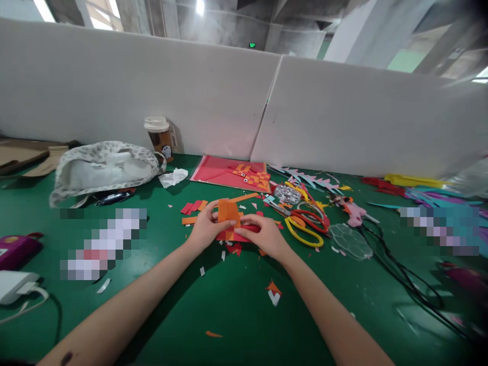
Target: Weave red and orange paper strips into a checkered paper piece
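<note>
In the middle of the head view both hands are closed on one paper piece with orange (227,209) and red (247,237) parts. My left hand (204,226) grips its left side, and my right hand (265,235) pinches the right side, with its fingers by the red part. The fingers cover some of the paper, so its exact form is partly hidden. Behind my hands lies an orange paper strip (247,197). Small red paper squares (190,207) are at the left, and paper scraps (234,248) lie below. Scissors with yellow handles (305,234) and red-handled scissors (310,218) rest to the right.
A pink glue gun (354,212) with a black cord (396,269) and a clear scalloped plastic piece (351,241) lie right. At the back are a red sheet (213,173) bearing orange woven paper shapes (251,175), a lidded cup (160,137) and a cloth bag (107,173). A white partition (133,91) borders the table.
</note>
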`<control>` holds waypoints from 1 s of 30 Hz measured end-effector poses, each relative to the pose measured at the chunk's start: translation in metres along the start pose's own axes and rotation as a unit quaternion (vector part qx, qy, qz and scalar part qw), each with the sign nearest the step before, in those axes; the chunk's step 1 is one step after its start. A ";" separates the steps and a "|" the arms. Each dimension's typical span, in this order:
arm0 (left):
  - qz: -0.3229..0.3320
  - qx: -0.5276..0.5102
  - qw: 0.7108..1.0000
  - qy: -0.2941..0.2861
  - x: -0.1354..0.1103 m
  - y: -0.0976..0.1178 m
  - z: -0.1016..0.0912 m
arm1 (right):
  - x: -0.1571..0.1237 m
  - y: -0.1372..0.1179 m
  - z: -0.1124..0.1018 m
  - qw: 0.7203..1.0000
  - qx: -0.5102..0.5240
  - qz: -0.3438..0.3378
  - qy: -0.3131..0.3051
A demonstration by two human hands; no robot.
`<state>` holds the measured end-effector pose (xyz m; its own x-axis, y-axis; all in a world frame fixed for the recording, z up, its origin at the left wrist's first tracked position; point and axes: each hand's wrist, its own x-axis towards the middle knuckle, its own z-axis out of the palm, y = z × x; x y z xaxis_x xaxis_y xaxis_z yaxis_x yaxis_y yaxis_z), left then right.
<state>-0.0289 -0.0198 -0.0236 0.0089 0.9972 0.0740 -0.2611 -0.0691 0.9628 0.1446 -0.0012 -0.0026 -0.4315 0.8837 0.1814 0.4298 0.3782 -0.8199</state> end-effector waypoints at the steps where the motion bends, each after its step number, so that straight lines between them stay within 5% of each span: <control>1: -0.002 -0.005 1.000 -0.002 0.000 0.000 0.001 | 0.000 0.003 0.002 1.000 0.010 0.010 0.013; 10: 0.016 -0.036 0.999 -0.028 0.002 -0.002 0.000 | 0.001 0.010 -0.004 0.994 0.026 0.008 0.108; 17: -0.071 0.006 0.997 -0.027 0.000 -0.002 0.000 | -0.002 0.006 -0.003 0.983 -0.002 -0.049 0.177; 30: -0.029 0.043 0.996 -0.071 0.000 -0.008 0.000 | -0.004 0.000 0.001 0.992 -0.043 -0.078 0.089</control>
<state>-0.0270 -0.0194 -0.0316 0.1599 0.9860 0.0472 -0.1723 -0.0192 0.9849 0.1455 -0.0051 -0.0045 -0.3544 0.8440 0.4025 0.4380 0.5302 -0.7260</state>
